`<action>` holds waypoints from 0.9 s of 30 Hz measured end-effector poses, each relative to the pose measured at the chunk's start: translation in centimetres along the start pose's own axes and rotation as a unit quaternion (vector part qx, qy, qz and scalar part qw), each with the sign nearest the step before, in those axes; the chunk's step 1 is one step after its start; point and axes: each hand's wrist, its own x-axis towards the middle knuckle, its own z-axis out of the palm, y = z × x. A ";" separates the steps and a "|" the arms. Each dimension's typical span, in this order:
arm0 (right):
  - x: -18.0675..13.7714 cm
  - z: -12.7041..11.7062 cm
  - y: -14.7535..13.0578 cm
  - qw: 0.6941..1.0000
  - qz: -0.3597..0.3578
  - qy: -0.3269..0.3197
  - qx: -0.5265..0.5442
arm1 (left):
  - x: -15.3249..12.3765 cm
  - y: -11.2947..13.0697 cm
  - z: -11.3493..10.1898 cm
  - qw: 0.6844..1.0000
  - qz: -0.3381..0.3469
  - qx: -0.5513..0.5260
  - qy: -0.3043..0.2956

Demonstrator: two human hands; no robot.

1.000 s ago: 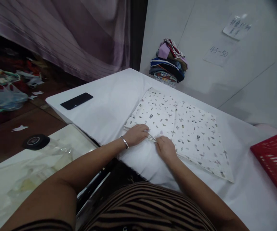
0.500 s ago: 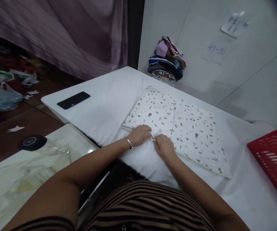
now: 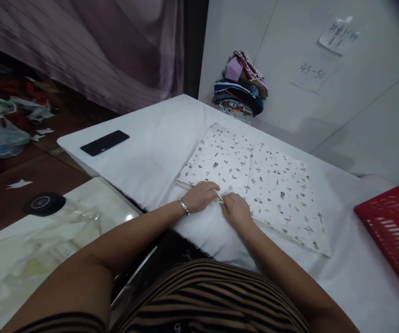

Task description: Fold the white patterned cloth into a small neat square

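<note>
The fingers (image 3: 213,189) of the left hand (image 3: 201,195) are drawn together, pinching the near edge of a printed cloth (image 3: 272,185). The right hand (image 3: 236,210) meets them fingertip to fingertip, curled shut on the same layered hem. Over the last second almost nothing has shifted: both hands stay at the same spot on that edge and only the view drifts a little, so the work is still settled at this one point of the hem. A silver bracelet (image 3: 184,206) sits on the left wrist.

The cloth lies flat and folded square on the white-covered table (image 3: 150,138), pale with small scattered motifs and a crease down its middle. A black phone (image 3: 104,142) lies well apart to the left, a stack of folded fabrics (image 3: 241,88) stands against the wall, and a red basket (image 3: 393,231) sits at the right.
</note>
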 end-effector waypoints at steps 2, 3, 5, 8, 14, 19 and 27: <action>0.0 -0.1 0.0 1.000 -0.002 -0.004 0.002 | 0.0 -0.1 0.0 1.000 0.007 0.001 0.001; 0.0 -0.2 0.0 1.000 -0.002 -0.005 0.002 | 0.0 -0.1 0.0 1.000 0.010 0.002 0.000; 0.0 -0.3 0.0 1.000 -0.003 -0.009 0.000 | -0.1 -0.2 0.0 1.000 0.010 0.005 -0.005; 0.0 -0.5 0.0 1.000 -0.006 -0.014 -0.005 | -0.4 -0.6 0.0 1.000 -0.006 0.005 -0.010; 0.0 -0.5 0.0 1.000 -0.006 -0.017 -0.001 | -1.7 -2.0 -1.0 0.999 -0.037 0.007 -0.005; 0.0 -0.5 -0.1 1.000 0.000 -0.016 0.008 | -2.8 -3.0 -1.9 0.998 -0.054 0.017 -0.007; -0.1 -0.3 0.0 1.000 0.000 -0.010 0.006 | -2.7 -3.2 -1.7 0.997 -0.066 0.028 -0.014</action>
